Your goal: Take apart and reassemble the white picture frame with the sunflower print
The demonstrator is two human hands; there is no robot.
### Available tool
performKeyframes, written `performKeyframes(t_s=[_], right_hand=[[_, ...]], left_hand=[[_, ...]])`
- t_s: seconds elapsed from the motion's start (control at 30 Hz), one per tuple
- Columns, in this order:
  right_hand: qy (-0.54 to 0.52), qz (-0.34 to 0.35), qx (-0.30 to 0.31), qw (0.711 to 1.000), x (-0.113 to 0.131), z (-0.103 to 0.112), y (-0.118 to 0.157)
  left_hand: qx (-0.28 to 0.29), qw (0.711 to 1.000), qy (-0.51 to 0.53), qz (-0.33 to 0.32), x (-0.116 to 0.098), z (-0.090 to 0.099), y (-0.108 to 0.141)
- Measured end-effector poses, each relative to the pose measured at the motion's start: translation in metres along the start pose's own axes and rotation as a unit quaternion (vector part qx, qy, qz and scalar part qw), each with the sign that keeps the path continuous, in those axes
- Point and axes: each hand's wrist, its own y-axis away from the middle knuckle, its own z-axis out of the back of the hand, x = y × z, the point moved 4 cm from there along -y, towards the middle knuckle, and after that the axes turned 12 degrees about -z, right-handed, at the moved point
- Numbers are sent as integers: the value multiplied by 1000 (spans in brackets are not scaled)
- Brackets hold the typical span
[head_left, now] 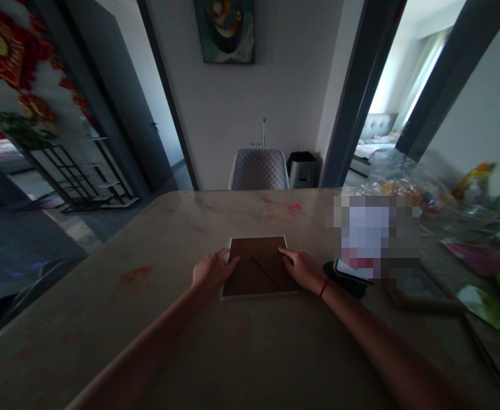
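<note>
Frame, brown back up, sits on the tabletop; left hand grips its left edge, right hand its right edge.

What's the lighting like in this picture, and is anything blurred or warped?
In the head view, the tabletop is dim while the window glares; same view, the right door frame leans outward, a pixelated patch hides detail, and the brown panel looks slightly soft.
</note>
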Motion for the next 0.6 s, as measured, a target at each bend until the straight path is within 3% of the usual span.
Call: performKeyframes(t_s=[0.33, 0.6], right_hand=[[2, -19, -10, 1000, 0, -1, 3], [-75, -95, -68, 990, -12, -1, 3]], left_hand=[[6, 1000, 11, -4, 0, 0, 2], [-11, 1000, 21, -18, 10, -6, 0]])
